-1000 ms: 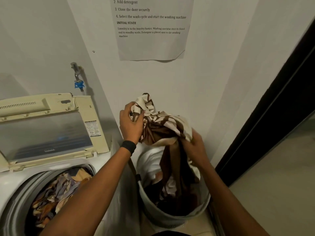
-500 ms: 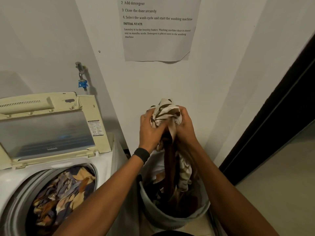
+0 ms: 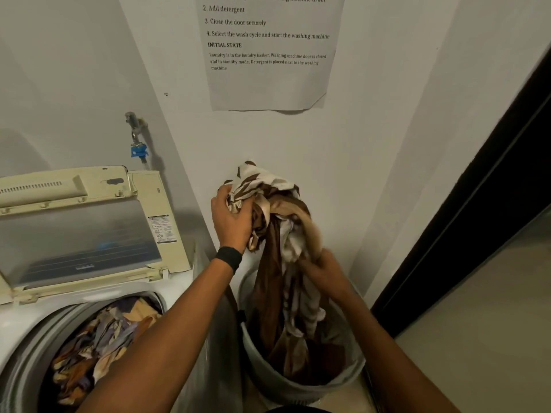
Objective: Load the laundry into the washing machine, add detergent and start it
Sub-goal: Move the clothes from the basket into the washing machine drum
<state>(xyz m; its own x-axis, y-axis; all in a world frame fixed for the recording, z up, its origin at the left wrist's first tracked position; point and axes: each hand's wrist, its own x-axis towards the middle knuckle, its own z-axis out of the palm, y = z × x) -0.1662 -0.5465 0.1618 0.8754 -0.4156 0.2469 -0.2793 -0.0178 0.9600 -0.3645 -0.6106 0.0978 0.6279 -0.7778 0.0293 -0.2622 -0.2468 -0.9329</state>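
Right hand [image 3: 323, 271] dropped; left hand [image 3: 231, 219] high, both gripping one cloth [image 3: 274, 201] (over basket [image 3: 283, 386]).

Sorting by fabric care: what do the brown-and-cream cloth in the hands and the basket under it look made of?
Cloth: thin, slightly glossy fabric, possibly satin or polyester; it drapes in soft shiny folds. Basket: matte grey plastic, likely, from its smooth moulded wall.
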